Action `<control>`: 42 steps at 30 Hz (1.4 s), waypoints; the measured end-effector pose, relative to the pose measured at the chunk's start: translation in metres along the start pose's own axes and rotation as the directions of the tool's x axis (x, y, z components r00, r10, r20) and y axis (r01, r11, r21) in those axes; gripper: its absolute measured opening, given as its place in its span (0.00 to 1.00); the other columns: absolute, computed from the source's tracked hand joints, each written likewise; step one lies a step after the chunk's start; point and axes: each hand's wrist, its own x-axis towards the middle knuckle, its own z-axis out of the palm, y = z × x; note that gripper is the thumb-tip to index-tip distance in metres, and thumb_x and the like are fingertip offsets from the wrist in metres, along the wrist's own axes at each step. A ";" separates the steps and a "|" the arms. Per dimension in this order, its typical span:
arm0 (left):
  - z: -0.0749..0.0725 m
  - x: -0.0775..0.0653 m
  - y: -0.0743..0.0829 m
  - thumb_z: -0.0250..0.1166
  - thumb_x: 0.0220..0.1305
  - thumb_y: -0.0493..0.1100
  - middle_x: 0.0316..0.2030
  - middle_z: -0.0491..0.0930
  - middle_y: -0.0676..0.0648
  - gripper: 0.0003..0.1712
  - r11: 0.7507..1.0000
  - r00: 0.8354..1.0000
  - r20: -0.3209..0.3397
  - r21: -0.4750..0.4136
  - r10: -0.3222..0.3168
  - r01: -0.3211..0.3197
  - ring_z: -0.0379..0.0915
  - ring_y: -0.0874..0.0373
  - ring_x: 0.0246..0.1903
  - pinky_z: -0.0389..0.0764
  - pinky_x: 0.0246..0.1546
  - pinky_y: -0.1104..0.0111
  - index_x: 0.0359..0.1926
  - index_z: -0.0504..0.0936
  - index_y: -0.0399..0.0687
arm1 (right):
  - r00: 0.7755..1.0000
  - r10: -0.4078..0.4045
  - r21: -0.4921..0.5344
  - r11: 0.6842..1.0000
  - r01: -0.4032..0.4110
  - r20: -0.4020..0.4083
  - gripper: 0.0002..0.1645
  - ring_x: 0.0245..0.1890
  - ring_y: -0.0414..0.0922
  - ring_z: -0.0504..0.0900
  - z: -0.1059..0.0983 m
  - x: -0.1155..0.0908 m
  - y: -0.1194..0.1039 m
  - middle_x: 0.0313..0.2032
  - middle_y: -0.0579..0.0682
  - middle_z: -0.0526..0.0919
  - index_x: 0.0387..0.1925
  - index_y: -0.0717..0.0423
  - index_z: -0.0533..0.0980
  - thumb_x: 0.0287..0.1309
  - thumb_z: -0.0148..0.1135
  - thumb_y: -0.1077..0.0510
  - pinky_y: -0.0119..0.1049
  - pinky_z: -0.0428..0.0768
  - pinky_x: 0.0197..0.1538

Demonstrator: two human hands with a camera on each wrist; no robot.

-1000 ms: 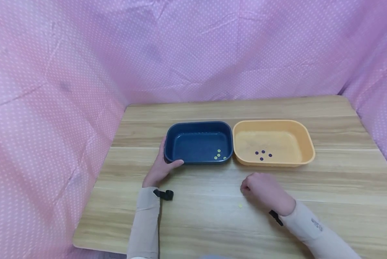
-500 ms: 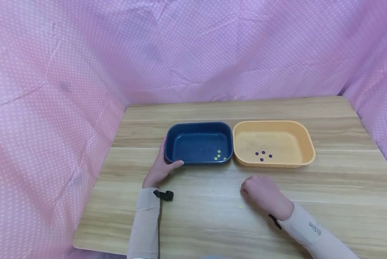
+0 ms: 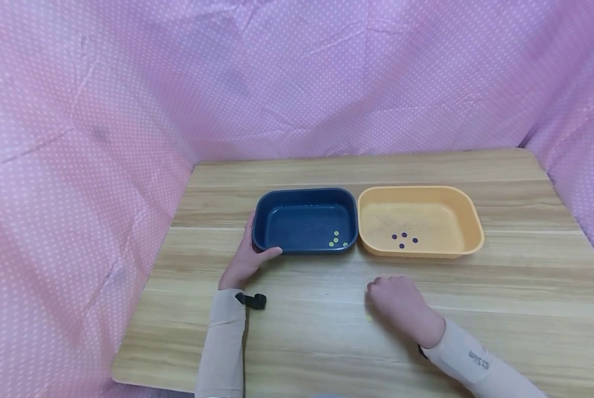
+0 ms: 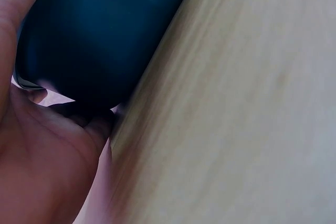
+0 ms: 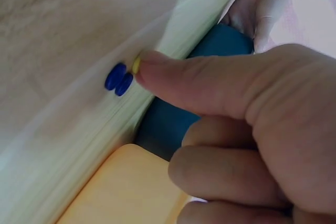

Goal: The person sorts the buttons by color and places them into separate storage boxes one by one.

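My left hand (image 3: 247, 257) grips the left end of a dark blue plastic bin (image 3: 304, 250), thumb along its front wall and fingers round its left side. Several small yellow buttons (image 3: 336, 240) lie in its right front corner. My right hand (image 3: 398, 304) is low over the table, fingers curled. In the right wrist view its thumb tip is right at a yellow button (image 5: 136, 65), overlapping it. Two blue buttons (image 5: 115, 76) lie just beside that. The index finger is hidden behind the thumb, so I cannot tell if anything is pinched.
An orange-yellow bin (image 3: 421, 254) stands against the right side of the blue bin, with several dark blue buttons (image 3: 404, 235) inside. The wooden table (image 3: 297, 354) reaches back to a pink dotted curtain (image 3: 297, 77).
My right hand has shifted slightly toward me and to the left, closer to the yellow button on the table. The left hand and both bins have stayed in place.
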 end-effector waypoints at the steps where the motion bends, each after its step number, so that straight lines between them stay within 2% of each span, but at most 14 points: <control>1: 0.000 0.000 0.000 0.73 0.57 0.48 0.76 0.35 0.56 0.63 1.000 1.000 0.000 0.000 -0.001 0.001 0.36 0.50 0.73 0.44 0.69 0.44 0.75 0.33 0.73 | 1.000 -0.001 -0.007 1.000 0.001 -0.009 0.10 0.12 0.40 0.63 0.000 0.000 0.000 0.15 0.46 0.73 0.19 0.54 0.78 0.45 0.65 0.71 0.36 0.64 0.13; 6: 0.001 0.000 0.000 0.73 0.57 0.47 0.76 0.35 0.56 0.63 1.000 1.000 -0.001 -0.016 -0.001 0.001 0.37 0.50 0.73 0.45 0.69 0.44 0.76 0.33 0.72 | 0.999 -0.015 -0.029 0.999 0.013 -0.044 0.11 0.12 0.40 0.63 0.001 -0.001 0.000 0.15 0.46 0.73 0.19 0.54 0.78 0.45 0.65 0.72 0.36 0.63 0.13; 11: 0.001 0.011 -0.026 0.75 0.53 0.51 0.75 0.37 0.61 0.65 0.999 1.000 -0.023 -0.048 0.015 -0.016 0.38 0.50 0.72 0.47 0.68 0.42 0.76 0.34 0.73 | 0.997 -0.034 -0.028 0.999 0.032 -0.074 0.12 0.12 0.39 0.62 0.004 -0.001 0.002 0.15 0.46 0.72 0.18 0.54 0.77 0.44 0.65 0.72 0.35 0.62 0.12; 13: 0.001 0.016 -0.036 0.76 0.51 0.53 0.75 0.38 0.63 0.66 0.998 0.999 -0.033 -0.049 0.028 -0.030 0.38 0.51 0.72 0.46 0.68 0.41 0.76 0.35 0.74 | 0.997 -0.026 -0.004 1.000 0.025 -0.066 0.11 0.12 0.39 0.63 0.004 -0.001 0.004 0.16 0.46 0.73 0.19 0.54 0.78 0.44 0.65 0.73 0.34 0.63 0.13; 17: 0.001 0.016 -0.037 0.76 0.51 0.54 0.75 0.37 0.63 0.66 0.999 0.999 -0.028 -0.044 0.031 -0.032 0.37 0.51 0.72 0.45 0.68 0.41 0.76 0.34 0.73 | 0.999 0.048 0.076 0.996 -0.047 -0.009 0.10 0.13 0.39 0.65 0.000 0.000 0.010 0.17 0.46 0.74 0.22 0.55 0.80 0.44 0.67 0.72 0.32 0.64 0.15; 21: 0.001 0.017 -0.037 0.76 0.52 0.53 0.74 0.37 0.64 0.67 0.999 1.000 -0.019 -0.049 0.010 -0.011 0.37 0.53 0.72 0.45 0.68 0.43 0.76 0.34 0.74 | 0.993 0.115 0.094 0.989 -0.114 0.002 0.11 0.14 0.39 0.65 -0.003 -0.002 0.017 0.16 0.45 0.71 0.21 0.55 0.79 0.43 0.69 0.72 0.32 0.64 0.15; 25: 0.000 0.017 -0.032 0.75 0.54 0.49 0.75 0.36 0.62 0.66 0.999 1.000 -0.011 -0.046 -0.002 0.001 0.36 0.53 0.73 0.44 0.69 0.44 0.75 0.33 0.76 | 0.992 0.125 0.064 0.990 -0.125 -0.004 0.12 0.13 0.40 0.63 -0.003 -0.004 0.022 0.14 0.45 0.69 0.19 0.55 0.78 0.43 0.68 0.73 0.32 0.63 0.13; 29: 0.000 0.011 -0.018 0.74 0.56 0.46 0.76 0.34 0.59 0.64 0.999 1.000 -0.002 -0.042 0.000 0.000 0.35 0.53 0.73 0.43 0.69 0.45 0.75 0.33 0.75 | 0.993 0.119 0.061 0.991 -0.119 0.001 0.12 0.13 0.40 0.63 -0.003 -0.005 0.022 0.14 0.45 0.70 0.19 0.55 0.78 0.43 0.67 0.73 0.33 0.65 0.13; 34: 0.001 0.003 -0.003 0.72 0.57 0.46 0.76 0.35 0.56 0.63 0.999 1.000 0.004 -0.040 0.007 -0.007 0.37 0.50 0.72 0.45 0.69 0.44 0.76 0.33 0.73 | 0.995 0.104 0.063 0.993 -0.103 -0.009 0.13 0.13 0.39 0.63 -0.003 -0.004 0.021 0.14 0.44 0.71 0.19 0.52 0.80 0.44 0.67 0.72 0.33 0.64 0.13; 42: 0.001 0.002 -0.002 0.73 0.57 0.46 0.76 0.36 0.57 0.63 0.999 1.000 0.003 -0.038 0.015 -0.015 0.37 0.50 0.72 0.46 0.69 0.44 0.75 0.33 0.73 | 0.998 0.057 0.021 0.998 -0.056 -0.041 0.12 0.12 0.39 0.62 -0.002 -0.004 0.017 0.13 0.44 0.70 0.17 0.52 0.79 0.42 0.69 0.71 0.33 0.63 0.13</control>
